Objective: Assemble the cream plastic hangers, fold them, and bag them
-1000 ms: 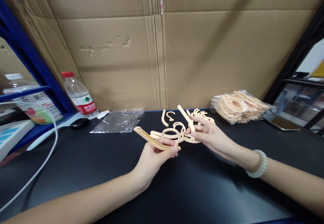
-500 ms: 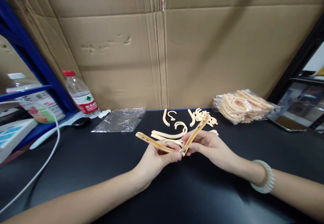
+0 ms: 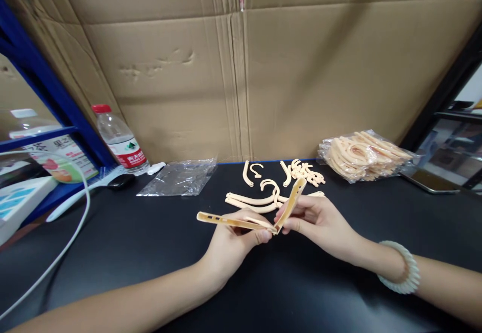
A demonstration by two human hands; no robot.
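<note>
Meeting at their inner ends in the head view, the left bar (image 3: 214,218) and right bar (image 3: 296,192) are held above the table (image 3: 271,288). The left hand (image 3: 229,245) grasps the left bar, nearly level, between thumb and fingers; the right hand (image 3: 324,225) grasps the right bar, tilted upward. Hangers (image 3: 250,200) lie just behind; loose parts (image 3: 307,174) lie farther back, near the bagged parts (image 3: 363,157).

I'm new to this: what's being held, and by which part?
The left grip holds one tan hanger arm by its inner end, the right grip another hanger arm by its lower end; whether those ends are joined, I can't tell.
</note>
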